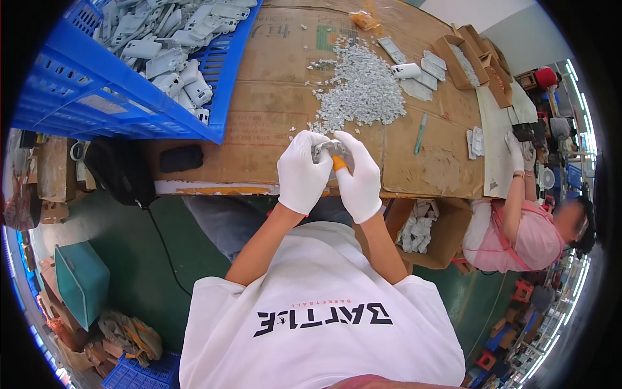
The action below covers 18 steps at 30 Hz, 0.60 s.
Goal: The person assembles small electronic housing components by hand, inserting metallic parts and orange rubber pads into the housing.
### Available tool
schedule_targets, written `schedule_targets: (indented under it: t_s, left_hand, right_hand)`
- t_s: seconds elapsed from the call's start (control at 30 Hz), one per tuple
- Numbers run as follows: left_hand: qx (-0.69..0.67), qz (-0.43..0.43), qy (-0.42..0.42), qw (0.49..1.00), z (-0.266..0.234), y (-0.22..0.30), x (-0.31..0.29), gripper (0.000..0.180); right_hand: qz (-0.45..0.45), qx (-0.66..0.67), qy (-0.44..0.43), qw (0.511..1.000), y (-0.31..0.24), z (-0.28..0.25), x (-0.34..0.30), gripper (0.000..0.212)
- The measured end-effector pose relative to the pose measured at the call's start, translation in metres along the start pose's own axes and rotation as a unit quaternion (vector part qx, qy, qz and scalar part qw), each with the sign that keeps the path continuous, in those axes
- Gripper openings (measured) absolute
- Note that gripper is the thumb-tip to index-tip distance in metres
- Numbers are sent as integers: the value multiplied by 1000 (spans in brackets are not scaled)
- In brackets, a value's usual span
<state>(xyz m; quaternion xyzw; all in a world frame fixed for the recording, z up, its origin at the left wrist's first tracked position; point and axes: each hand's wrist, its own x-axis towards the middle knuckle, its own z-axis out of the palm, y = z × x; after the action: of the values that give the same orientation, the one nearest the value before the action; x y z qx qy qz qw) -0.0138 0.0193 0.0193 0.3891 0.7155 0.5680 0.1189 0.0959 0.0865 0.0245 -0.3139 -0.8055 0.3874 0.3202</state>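
Teal bin [97,275]: stood on the green floor [162,236] at the far left, its open side tipped toward the viewer's left.
Blue crate [78,97]: rested at the left of the work area, heaped with pale, case-shaped shells [168,62].
Dark pouch [181,158]: lay near the front edge of the cardboard-covered surface [272,84], beside a black bag [120,170].
Left hand [302,172]: white-gloved, with its fingers curled in and gripping the pale piece.
Pale piece [335,148]: was held between the two hands, just above the surface's front part (its exact form was largely hidden by the fingers).
Right hand [359,178]: also gloved, gripped the same piece from the other side; an orange cover [339,163] sat on its thumb.
Heap of small pieces [363,87]: spread over the surface just beyond the hands, with several pale cases [406,70] at its right.
Teal pen [421,133]: lay on the surface to the right of the heap.
Open carton [450,243]: stood below the surface's edge, containing white pieces [420,228].
Co-worker [528,233]: sat at the far right, gloved hands on the work area.
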Motion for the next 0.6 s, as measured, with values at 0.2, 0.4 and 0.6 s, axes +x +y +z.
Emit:
schedule_targets:
  t_s: [0.2,0.4,0.6]
  left_hand:
    - [13,-47,-7,999,-9,5,6,9]
    - [-78,-123,-68,987,-17,11,6,22]
    - [-77,-103,-90,988,-23,21,-5,44]
  right_hand:
    - [-3,75,13,997,-10,2,-19,59]
    - [-151,-221,32,963,-3,10,-24,71]
    - [-168,-226,61,958,4,14,-23,67]
